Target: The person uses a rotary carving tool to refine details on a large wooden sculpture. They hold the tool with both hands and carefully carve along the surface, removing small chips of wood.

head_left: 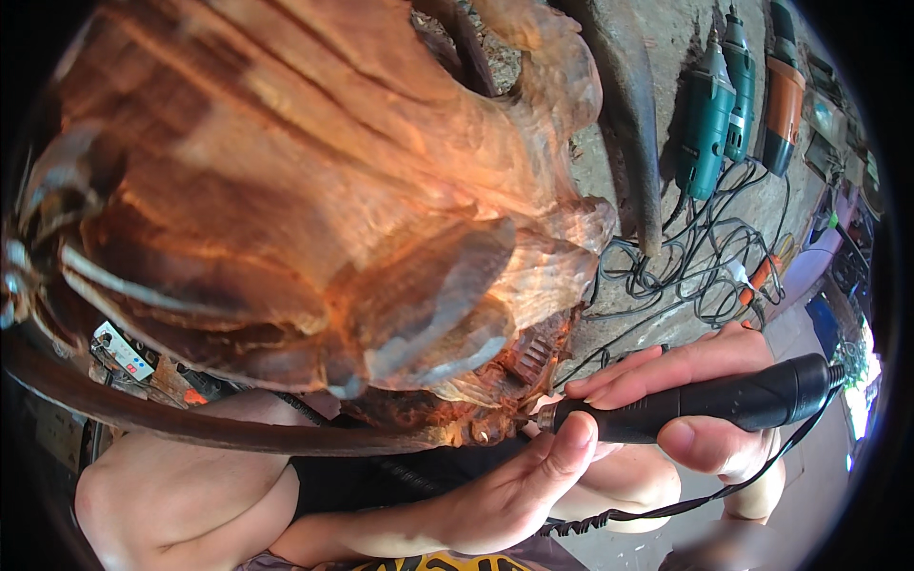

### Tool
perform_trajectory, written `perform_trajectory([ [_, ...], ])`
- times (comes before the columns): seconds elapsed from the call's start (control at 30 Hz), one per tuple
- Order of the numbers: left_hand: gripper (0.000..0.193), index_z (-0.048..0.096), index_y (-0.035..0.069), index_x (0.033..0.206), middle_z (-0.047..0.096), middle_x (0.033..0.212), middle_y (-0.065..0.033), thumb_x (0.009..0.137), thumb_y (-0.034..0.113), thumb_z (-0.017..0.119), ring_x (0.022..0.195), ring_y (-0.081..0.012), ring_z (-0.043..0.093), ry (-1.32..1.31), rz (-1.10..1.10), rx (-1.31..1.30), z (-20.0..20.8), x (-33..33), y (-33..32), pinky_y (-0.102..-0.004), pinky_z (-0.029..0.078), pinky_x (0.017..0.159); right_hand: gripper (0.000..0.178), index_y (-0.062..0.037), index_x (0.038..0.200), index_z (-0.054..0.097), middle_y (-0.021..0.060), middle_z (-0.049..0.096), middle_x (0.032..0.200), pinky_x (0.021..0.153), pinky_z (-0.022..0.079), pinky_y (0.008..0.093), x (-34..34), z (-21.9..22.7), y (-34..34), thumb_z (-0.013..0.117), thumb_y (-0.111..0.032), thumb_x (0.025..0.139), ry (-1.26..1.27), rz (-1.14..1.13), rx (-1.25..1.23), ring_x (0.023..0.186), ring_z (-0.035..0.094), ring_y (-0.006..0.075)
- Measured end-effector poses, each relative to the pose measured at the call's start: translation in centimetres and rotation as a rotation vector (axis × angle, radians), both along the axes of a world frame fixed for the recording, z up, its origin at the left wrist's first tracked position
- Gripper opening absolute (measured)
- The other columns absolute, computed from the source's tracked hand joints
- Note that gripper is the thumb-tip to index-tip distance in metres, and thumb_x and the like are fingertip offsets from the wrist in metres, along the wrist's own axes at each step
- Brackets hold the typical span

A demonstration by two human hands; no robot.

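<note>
A large reddish-brown wood carving [314, 190] fills the upper left and middle, with ridged and smooth curved surfaces. My right hand [728, 381] is wrapped round a black rotary carving tool [709, 404], its fingers along the top and its thumb below. The tool points left, and its metal nose meets the lower part of the carving, where a small carved detail [486, 428] shows; the bit's tip is hard to make out. My left hand [519, 485] comes from below, its thumb pressed against the tool's front end. Its other fingers are mostly hidden behind the tool.
Two green power tools [706, 128] and an orange-and-black one [784, 109] lie on the concrete floor at upper right, beside tangled black cords [695, 257]. A thin curved wooden piece [228, 428] crosses above my bare knee [181, 476]. A white control box [124, 350] sits at left.
</note>
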State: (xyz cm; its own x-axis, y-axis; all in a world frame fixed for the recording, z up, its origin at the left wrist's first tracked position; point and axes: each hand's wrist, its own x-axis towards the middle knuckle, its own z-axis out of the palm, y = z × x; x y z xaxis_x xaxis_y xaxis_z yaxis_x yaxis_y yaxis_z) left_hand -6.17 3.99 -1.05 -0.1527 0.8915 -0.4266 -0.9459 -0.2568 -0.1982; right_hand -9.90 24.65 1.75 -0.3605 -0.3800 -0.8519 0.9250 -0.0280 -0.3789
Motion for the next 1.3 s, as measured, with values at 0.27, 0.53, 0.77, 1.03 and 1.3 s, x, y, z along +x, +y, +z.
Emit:
perform_trajectory([
  [0.27,0.069,0.011,-0.002,0.157,0.012,0.164,-0.0159,0.109,0.046,0.019,0.153,-0.0248,0.006,-0.078,-0.011,0.005,0.3,0.3,0.1,-0.0385,0.007,0.124,0.042,0.0094,0.113,0.069,0.0237,0.072,0.109,0.092,0.056,0.0328,1.5,-1.0,0.5,0.066,-0.018,0.081,0.171,-0.057,-0.061,0.101,0.073,0.0289],
  [0.53,0.065,0.024,-0.005,0.152,0.031,0.157,-0.0186,0.109,0.043,0.03,0.149,-0.0255,0.025,0.101,-0.157,0.055,1.5,0.4,-0.9,-0.0387,0.018,0.122,0.05,0.0055,0.109,0.067,0.029,0.07,0.104,0.096,0.054,0.0472,5.8,6.1,-4.4,0.066,-0.04,0.089,0.378,-0.211,0.503,0.099,0.07,0.0406],
  [0.77,0.038,0.054,-0.006,0.126,0.063,0.123,-0.0168,0.108,0.026,0.042,0.131,-0.0284,0.053,0.374,-0.313,-0.029,3.5,2.2,-2.7,-0.0463,0.022,0.122,0.049,0.0149,0.118,0.055,0.0389,0.06,0.116,0.096,0.052,0.0487,16.6,2.8,-9.5,0.067,-0.019,0.086,1.266,-0.298,0.807,0.109,0.066,0.0449],
  [1.03,0.055,0.042,-0.008,0.143,0.064,0.127,-0.0169,0.11,0.036,0.037,0.123,-0.0226,0.058,0.708,-0.315,-0.218,2.3,3.0,-5.7,-0.039,0.034,0.114,0.069,0.0122,0.14,0.027,0.0432,0.044,0.133,0.108,0.043,0.0503,17.4,1.8,-12.6,0.064,-0.016,0.089,1.172,-0.142,0.691,0.122,0.055,0.0473],
  [1.3,0.063,0.036,-0.008,0.148,0.065,0.125,-0.0183,0.109,0.042,0.034,0.118,-0.0201,0.059,0.656,-0.355,-0.29,1.7,2.8,-6.0,-0.0346,0.039,0.108,0.043,0.0139,0.117,0.063,0.0369,0.064,0.117,0.092,0.056,0.0458,16.3,0.1,-15.9,0.069,-0.016,0.086,1.104,-0.589,0.848,0.108,0.068,0.0434],
])
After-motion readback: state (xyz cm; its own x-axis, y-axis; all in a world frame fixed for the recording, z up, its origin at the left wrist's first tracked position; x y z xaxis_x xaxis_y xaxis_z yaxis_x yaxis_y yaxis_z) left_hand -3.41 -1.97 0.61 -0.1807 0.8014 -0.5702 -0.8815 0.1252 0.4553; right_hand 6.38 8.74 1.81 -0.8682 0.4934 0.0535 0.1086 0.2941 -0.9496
